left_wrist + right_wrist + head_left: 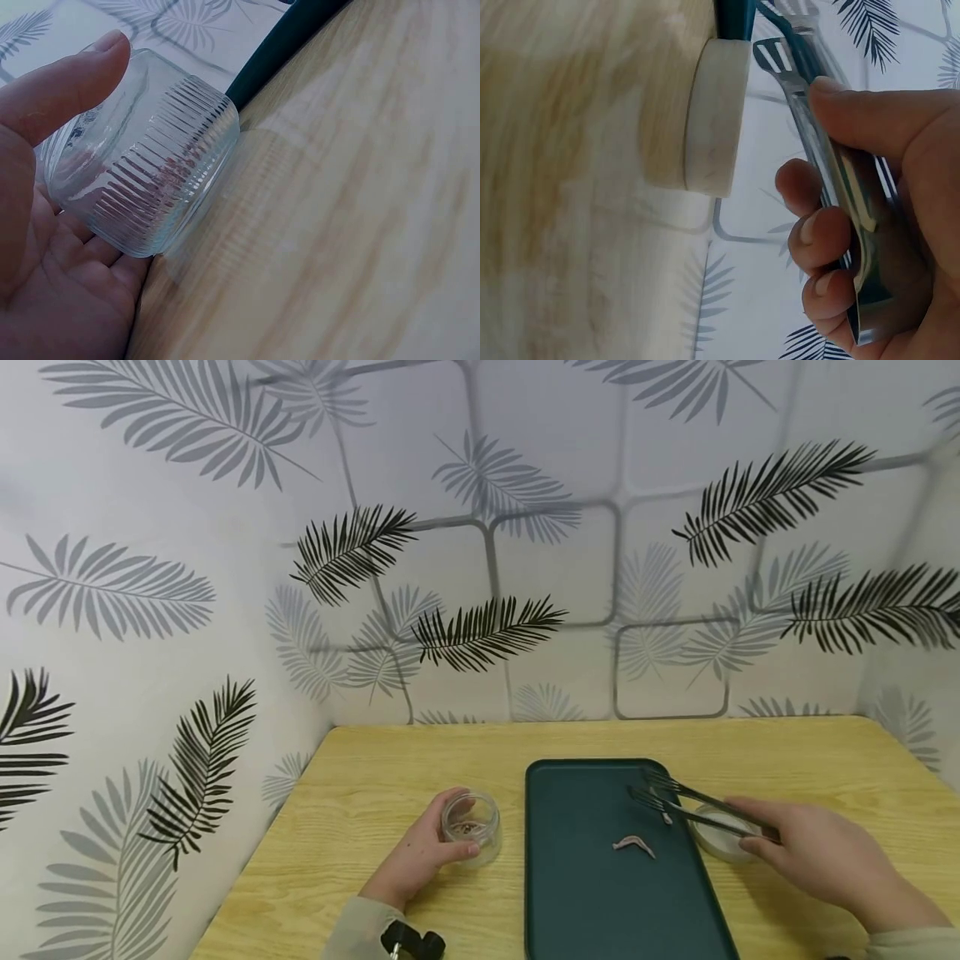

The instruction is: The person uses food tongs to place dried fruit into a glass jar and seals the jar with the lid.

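Observation:
My left hand [427, 847] holds a small clear glass jar [483, 835] on the table, thumb on the near side and fingers behind. Ribbed glass shows in the left wrist view, with small reddish-brown bits [174, 171] low inside the jar. With my right hand [821, 852] I grip metal tongs [708, 817] whose slotted, fork-like ends are apart above the right side of a dark green tray [577, 860]. A thin, bent pinkish-grey piece [636, 843] lies on the tray. Another such piece [667, 817] is near the tray's right edge, partly hidden by the tongs.
A round whitish lid-like disc [723, 839] sits on the table right of the tray, under the tongs. Behind the wooden table [450, 747] stands a leaf-patterned wall [555, 568]. A black device [412, 941] is strapped at the left wrist.

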Action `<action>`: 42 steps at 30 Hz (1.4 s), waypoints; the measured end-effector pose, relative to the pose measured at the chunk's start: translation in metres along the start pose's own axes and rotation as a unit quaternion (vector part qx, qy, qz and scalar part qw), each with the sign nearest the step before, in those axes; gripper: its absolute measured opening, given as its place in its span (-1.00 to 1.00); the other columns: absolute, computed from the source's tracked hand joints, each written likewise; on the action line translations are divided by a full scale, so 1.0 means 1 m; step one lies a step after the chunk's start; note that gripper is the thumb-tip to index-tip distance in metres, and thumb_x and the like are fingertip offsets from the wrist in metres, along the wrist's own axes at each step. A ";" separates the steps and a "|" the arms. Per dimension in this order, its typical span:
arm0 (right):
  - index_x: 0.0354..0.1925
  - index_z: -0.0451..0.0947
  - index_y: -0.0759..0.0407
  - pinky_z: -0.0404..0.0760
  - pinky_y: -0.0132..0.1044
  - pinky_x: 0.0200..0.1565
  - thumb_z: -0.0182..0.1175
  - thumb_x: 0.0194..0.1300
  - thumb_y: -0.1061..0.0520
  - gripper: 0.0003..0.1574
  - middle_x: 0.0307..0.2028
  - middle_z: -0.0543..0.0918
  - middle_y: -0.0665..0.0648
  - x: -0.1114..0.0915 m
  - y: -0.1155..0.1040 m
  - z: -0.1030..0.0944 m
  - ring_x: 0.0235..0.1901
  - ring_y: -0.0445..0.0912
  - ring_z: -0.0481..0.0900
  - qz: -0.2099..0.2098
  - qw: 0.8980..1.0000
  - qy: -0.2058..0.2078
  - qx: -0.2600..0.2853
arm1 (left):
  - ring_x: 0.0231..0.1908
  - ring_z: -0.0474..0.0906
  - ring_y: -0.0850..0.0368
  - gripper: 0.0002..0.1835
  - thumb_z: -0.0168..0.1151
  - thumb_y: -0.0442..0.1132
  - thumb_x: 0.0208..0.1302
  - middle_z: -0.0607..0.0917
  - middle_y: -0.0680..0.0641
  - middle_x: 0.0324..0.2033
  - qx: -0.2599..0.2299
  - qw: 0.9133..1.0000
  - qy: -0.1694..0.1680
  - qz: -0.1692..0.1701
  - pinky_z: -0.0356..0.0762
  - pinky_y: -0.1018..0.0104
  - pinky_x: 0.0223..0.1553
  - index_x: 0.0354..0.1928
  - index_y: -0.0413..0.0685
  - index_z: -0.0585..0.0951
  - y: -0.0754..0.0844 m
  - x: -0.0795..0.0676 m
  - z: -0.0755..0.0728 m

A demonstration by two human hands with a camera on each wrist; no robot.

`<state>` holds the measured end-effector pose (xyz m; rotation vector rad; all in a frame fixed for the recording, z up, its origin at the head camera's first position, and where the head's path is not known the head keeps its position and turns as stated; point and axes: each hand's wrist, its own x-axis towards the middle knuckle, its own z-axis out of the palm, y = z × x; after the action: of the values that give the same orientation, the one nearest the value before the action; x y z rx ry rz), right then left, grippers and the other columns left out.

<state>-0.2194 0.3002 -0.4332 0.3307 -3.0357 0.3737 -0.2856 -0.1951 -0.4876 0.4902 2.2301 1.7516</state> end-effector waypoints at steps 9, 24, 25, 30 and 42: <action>0.32 0.56 -0.05 0.40 -0.08 -0.50 0.41 0.26 -0.07 -0.33 -0.25 0.72 0.09 0.003 0.001 0.005 -0.46 -0.12 0.47 -0.006 1.000 -0.017 -0.011 | 0.40 0.28 -0.08 -0.12 0.47 -0.13 0.26 0.35 -0.14 0.44 0.002 1.000 -0.001 -0.001 0.28 0.03 0.29 0.53 0.04 0.20 0.000 -0.002 -0.001; 0.32 0.56 -0.14 0.27 -0.16 -0.53 0.43 0.24 -0.04 -0.32 -0.40 0.64 -0.07 0.001 -0.001 0.010 -0.55 -0.13 0.32 -0.016 1.000 0.004 -0.014 | 0.39 0.29 -0.11 -0.13 0.45 -0.17 0.28 0.33 -0.17 0.45 -0.005 1.000 -0.003 0.002 0.35 0.14 0.24 0.53 0.02 0.19 0.000 -0.001 0.000; 0.32 0.57 -0.12 0.28 -0.15 -0.52 0.43 0.24 -0.05 -0.32 -0.37 0.66 -0.05 0.000 0.001 0.009 -0.54 -0.14 0.33 -0.017 1.000 0.003 -0.012 | 0.39 0.28 -0.12 -0.13 0.45 -0.17 0.28 0.32 -0.18 0.45 -0.008 1.000 -0.004 0.002 0.35 0.15 0.24 0.53 0.02 0.19 0.000 -0.001 0.000; 0.33 0.56 -0.04 0.30 -0.15 -0.48 0.40 0.26 -0.08 -0.31 -0.49 0.52 -0.14 -0.002 0.011 0.000 -0.55 -0.17 0.33 -0.017 1.000 -0.020 -0.007 | 0.40 0.28 -0.08 -0.13 0.47 -0.15 0.26 0.34 -0.14 0.44 -0.002 1.000 -0.002 0.003 0.30 0.09 0.27 0.52 0.05 0.20 0.002 0.001 -0.001; 0.25 0.64 -0.16 0.47 -0.11 -0.45 0.50 0.15 -0.02 -0.34 -0.18 0.76 0.05 -0.005 0.011 0.004 -0.42 -0.18 0.57 -0.042 0.999 -0.001 -0.026 | 0.39 0.28 -0.09 -0.14 0.47 -0.17 0.26 0.33 -0.17 0.44 -0.002 1.000 -0.004 0.003 0.25 0.02 0.31 0.51 0.03 0.20 0.002 0.000 0.000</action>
<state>-0.2175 0.3105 -0.4398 0.4543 -3.0151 0.2897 -0.2855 -0.1941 -0.4858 0.5032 2.2214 1.7535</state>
